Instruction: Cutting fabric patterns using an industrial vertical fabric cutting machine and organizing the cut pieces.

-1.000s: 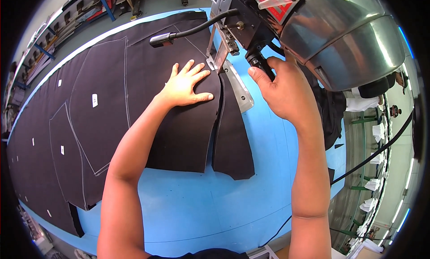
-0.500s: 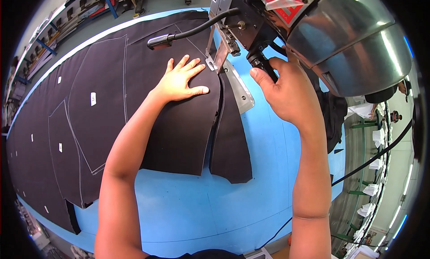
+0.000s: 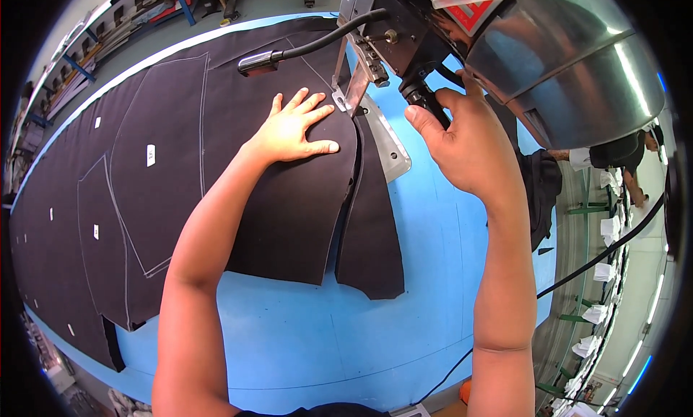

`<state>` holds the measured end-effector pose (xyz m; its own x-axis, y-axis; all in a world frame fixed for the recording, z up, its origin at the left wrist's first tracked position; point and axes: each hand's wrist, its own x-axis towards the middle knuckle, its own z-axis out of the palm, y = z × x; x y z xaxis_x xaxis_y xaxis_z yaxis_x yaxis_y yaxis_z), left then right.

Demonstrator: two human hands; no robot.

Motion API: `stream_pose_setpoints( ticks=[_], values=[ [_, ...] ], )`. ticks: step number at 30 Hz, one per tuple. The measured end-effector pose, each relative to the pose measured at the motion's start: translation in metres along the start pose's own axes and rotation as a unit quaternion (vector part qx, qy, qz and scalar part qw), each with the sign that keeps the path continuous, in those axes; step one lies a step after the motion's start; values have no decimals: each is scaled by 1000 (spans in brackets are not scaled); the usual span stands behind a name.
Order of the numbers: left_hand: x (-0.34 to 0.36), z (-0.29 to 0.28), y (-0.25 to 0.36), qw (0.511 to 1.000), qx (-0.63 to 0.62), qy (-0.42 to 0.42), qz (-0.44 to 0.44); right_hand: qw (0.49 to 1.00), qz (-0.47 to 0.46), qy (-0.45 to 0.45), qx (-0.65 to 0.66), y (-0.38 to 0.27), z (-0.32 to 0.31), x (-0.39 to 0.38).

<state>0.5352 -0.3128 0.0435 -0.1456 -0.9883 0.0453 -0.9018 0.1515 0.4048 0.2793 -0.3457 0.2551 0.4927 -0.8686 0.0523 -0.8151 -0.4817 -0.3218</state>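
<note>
My left hand (image 3: pixel 292 128) lies with fingers spread on a stack of black fabric (image 3: pixel 159 107) marked with white chalk lines and small white labels, just left of the cutting blade (image 3: pixel 356 92). My right hand (image 3: pixel 455 139) grips the black handle (image 3: pixel 422 98) of a metal fabric cutting machine with a steel motor housing (image 3: pixel 556 63). The blade stands in a slit running through the fabric toward me, separating a narrow piece (image 3: pixel 368 244) on the right. A silver base plate (image 3: pixel 390 157) rests beneath it. A small lamp on a flexible neck (image 3: pixel 256 63) hangs over the fabric.
A blue table surface (image 3: pixel 346 366) carries the fabric. Crumpled black fabric (image 3: pixel 541 193) lies at the right. A shelving rack (image 3: pixel 72 60) is at the upper left. A black cable (image 3: pixel 599 251) runs at the right. Another person (image 3: pixel 628 172) and white bundles on racks (image 3: pixel 606 273) are at the far right.
The fabric's near edge and narrow piece have shifted toward me. My left hand has moved slightly up and left, and my right hand slightly right with the machine. More of another person shows at right.
</note>
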Motion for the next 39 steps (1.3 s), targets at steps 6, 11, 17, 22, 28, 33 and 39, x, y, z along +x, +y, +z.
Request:
stream_pose_setpoints(
  ticks=[6, 11, 17, 22, 28, 33, 39],
  values=[
    [0, -2, 0, 1000, -3, -4, -3, 1000, 4, -11, -3, 2, 0, 5],
    [0, -1, 0, 1000, -1, -1, -2, 1000, 1, -12, -6, 3, -2, 9],
    [1, 1, -2, 1000, 2, 2, 2, 999, 11, -25, -16, 5, -3, 14],
    [0, -1, -2, 1000, -3, 1, -1, 1000, 5, -18, -10, 4, -1, 16],
    [1, -5, 1, 1000, -6, -19, -10, 999, -36, 7, -27, 11, 1, 22],
    [0, -5, 0, 1000, -3, -17, -10, 999, -30, -9, -25, 9, -1, 26],
    [0, -5, 0, 1000, -4, -17, -10, 999, -26, -6, -23, 9, 1, 30]
  ],
)
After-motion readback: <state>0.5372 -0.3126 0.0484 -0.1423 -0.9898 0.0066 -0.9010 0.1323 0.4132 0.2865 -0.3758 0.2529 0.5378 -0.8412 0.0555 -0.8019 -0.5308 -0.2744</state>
